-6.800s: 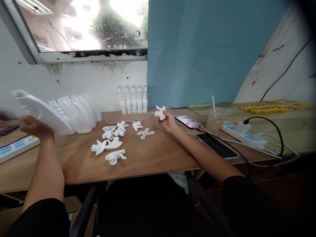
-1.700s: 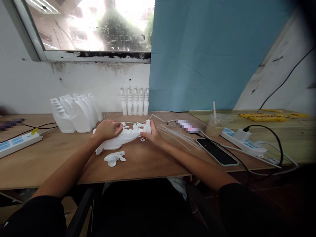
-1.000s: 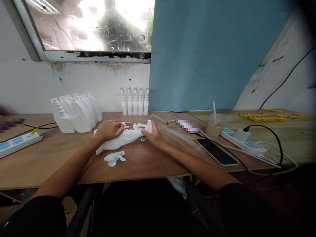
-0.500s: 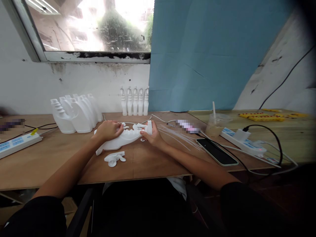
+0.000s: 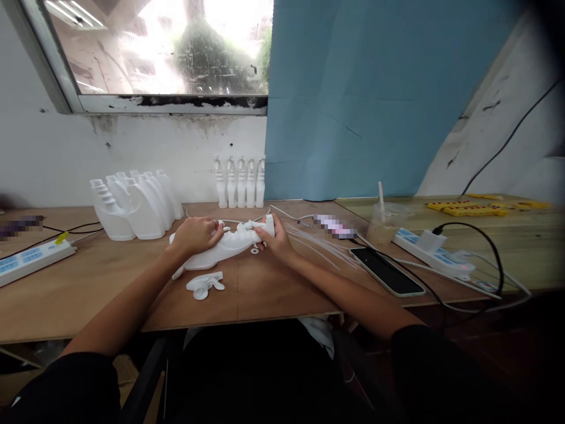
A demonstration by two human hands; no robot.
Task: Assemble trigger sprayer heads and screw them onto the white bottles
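A white spray bottle (image 5: 214, 255) lies tilted across my two hands, low over the brown table, its neck pointing right. My left hand (image 5: 198, 235) is wrapped over the bottle's body. At the neck end, my right hand (image 5: 277, 240) has its fingers closed around the white trigger head (image 5: 266, 226). Just in front of the bottle a loose white trigger head (image 5: 205, 285) rests on the table. A small white ring (image 5: 255, 251) lies below the right fingers. More small white parts behind the bottle are partly hidden by it.
White bottles without heads (image 5: 136, 206) stand at the back left; several bottles with heads (image 5: 241, 182) line the wall. Thin clear tubes (image 5: 315, 247), a phone (image 5: 387, 272), a drink cup (image 5: 385, 227) and a power strip (image 5: 435, 256) with cables lie to the right. Another power strip (image 5: 35, 260) is left.
My right fingers have shifted a little around the trigger head and neck. The bottle and my left hand stay almost in place.
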